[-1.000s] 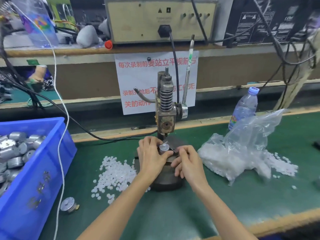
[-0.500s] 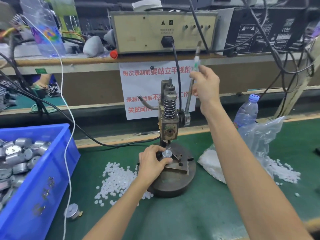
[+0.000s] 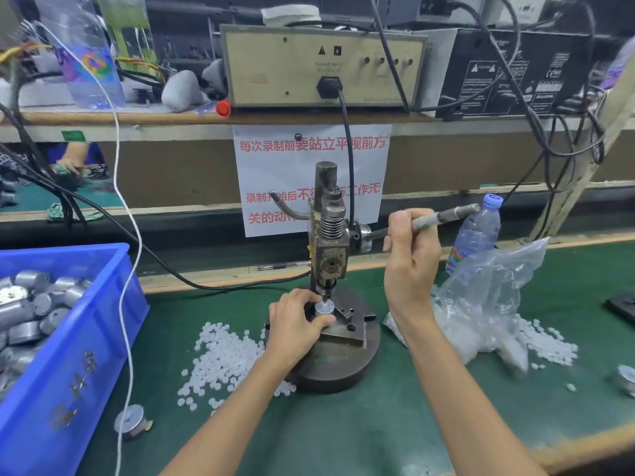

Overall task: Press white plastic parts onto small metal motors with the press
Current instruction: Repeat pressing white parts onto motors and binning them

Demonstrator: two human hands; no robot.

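A hand press (image 3: 330, 255) stands on a round dark base (image 3: 347, 369) in the middle of the green bench. My left hand (image 3: 295, 324) holds a small metal motor (image 3: 324, 309) on the press fixture, right under the ram tip. My right hand (image 3: 410, 255) grips the press lever (image 3: 446, 214), which lies nearly level and points right. A pile of white plastic parts (image 3: 223, 359) lies on the mat left of the base. The white part on the motor is too small to make out.
A blue bin (image 3: 86, 338) of metal motors sits at the left. One loose motor (image 3: 132, 422) lies in front of it. A clear bag (image 3: 488, 304) of white parts and a water bottle (image 3: 476, 235) stand right. Cables hang across the bench.
My right hand left the motor, took the upright lever and pulled it down to nearly level. The ram came down onto the motor. My left hand stayed on the motor.
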